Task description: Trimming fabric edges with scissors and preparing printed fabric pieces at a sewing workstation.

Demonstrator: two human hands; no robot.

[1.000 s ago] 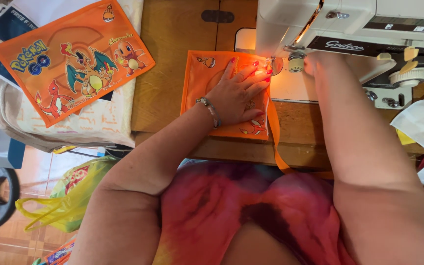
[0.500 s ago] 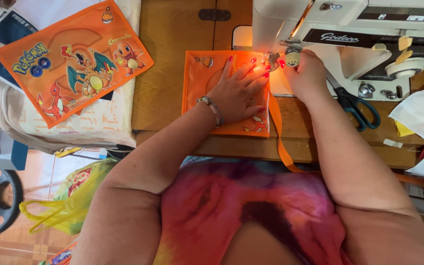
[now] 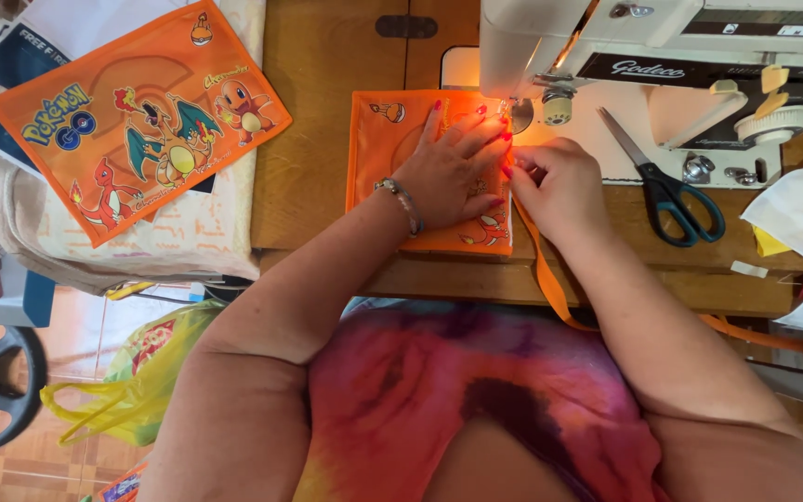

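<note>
The orange rectangular printed fabric panel (image 3: 392, 139) lies flat on the wooden bench (image 3: 327, 112), just left of the white sewing machine (image 3: 662, 46). Its long axis runs away from the person, from the bench's near edge toward the machine head, with its right edge under the needle area. The left hand (image 3: 448, 172) rests palm down on the panel, fingers (image 3: 476, 130) spread apart and pointing toward the machine, a beaded bracelet (image 3: 401, 200) on the wrist. The right hand (image 3: 555, 181) sits at the panel's right edge, its fingers drawn together and pinching the orange strap (image 3: 541, 270), which trails off the bench's near edge toward the lap. A pair of black-handled scissors (image 3: 671, 191) lies on the bench to the right of that hand, apart from it. A second orange printed panel (image 3: 137, 121) lies well off to the left on a pile of cloth.

Compared with half a second ago, the right hand has come down from the needle area toward the near edge, and the scissors now show in full.
</note>
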